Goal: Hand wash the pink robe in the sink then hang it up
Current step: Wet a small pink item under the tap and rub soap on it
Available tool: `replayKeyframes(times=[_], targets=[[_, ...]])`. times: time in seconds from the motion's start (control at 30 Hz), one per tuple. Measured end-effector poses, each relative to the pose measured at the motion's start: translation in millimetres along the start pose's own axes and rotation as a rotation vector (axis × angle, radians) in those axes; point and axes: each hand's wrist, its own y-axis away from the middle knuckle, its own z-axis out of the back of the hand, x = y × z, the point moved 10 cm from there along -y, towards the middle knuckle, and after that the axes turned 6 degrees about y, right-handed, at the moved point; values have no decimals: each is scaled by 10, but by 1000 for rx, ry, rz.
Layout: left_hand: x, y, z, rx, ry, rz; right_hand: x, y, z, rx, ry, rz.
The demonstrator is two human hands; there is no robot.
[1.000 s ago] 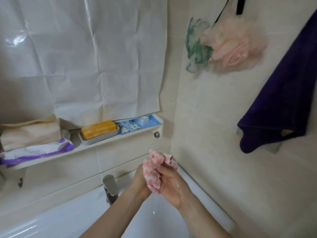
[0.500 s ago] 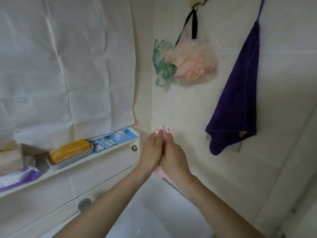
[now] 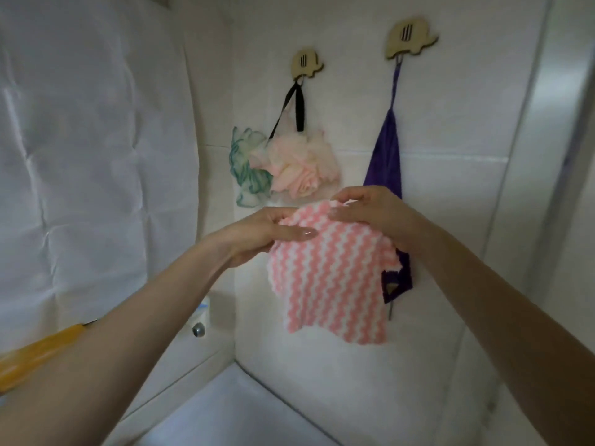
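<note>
Holding the pink robe [image 3: 331,278] up before the tiled wall, spread out and hanging below both hands. Pinching its top edge with the left hand [image 3: 270,233] and the right hand [image 3: 370,209], one at each corner. Partly covering the purple towel [image 3: 386,162] behind.

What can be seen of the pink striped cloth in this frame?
The pink cloth is small and fluffy-looking, with wavy pink and white stripes. It hangs unfolded, roughly rectangular, lower edge free, before the tiled wall. The left hand pinches its upper left corner; the right hand grips its top edge. It partly hides the purple towel behind it.
</note>
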Motion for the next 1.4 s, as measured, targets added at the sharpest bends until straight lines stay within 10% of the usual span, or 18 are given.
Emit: replayKeyframes(times=[0.13, 0.5, 0.67, 0.9, 1.17, 1.4], targets=[[-212, -191, 97, -139, 227, -119, -104, -15, 314, -62, 50, -19], [-1132, -364, 3, -437, -205, -564, 68, -192, 181, 75, -164, -17], [-965, -328, 563, -697, -210, -416, -3, -232, 535, 30, -102, -85], [-1118, -785, -124, -106, -291, -378, 267, -508, 686, -85, 158, -7], [-1467, -1299, 3, 101, -71, -285, 506, -610, 1476, -240, 76, 89], [-2369, -1739, 267, -428, -148, -658, 1267, -783, 2241, -800, 496, 336]])
